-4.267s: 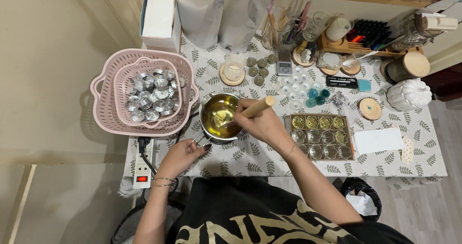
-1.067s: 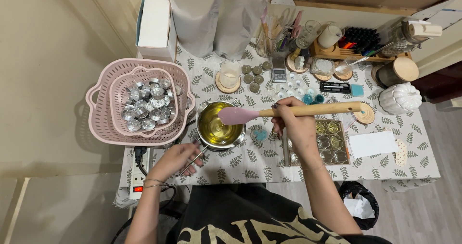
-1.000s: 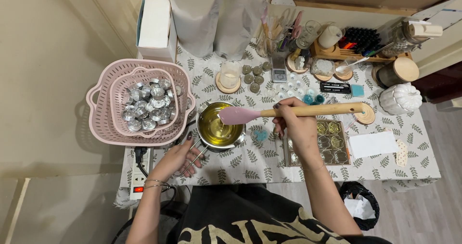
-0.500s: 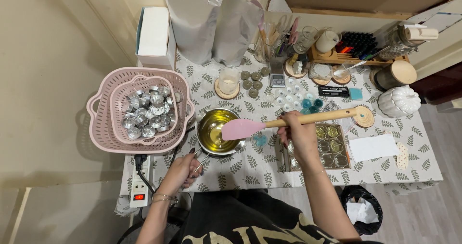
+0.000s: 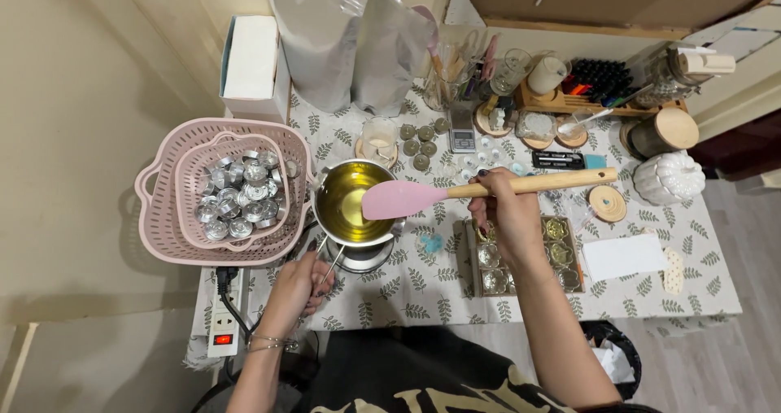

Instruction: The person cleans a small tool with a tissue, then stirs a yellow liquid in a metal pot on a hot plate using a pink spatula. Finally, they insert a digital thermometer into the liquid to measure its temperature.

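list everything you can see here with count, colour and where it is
pot: one, steel, yellow liquid inside, table centre-left
spatula: one, pink head, wooden handle, above pot
baskets: two, pink, nested, left edge
small cups: many, silver, in inner basket
tray: one, dark, filled tins, under right arm
bags: two, silver, back
power strip: one, white, below the table's left corner
left hand: on pot handle
right hand: gripping spatula

Warm indoor light — sharp, soft shadows

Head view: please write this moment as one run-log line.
right hand: holds pink silicone spatula | left hand: grips handle of steel pot | pot: yellow liquid
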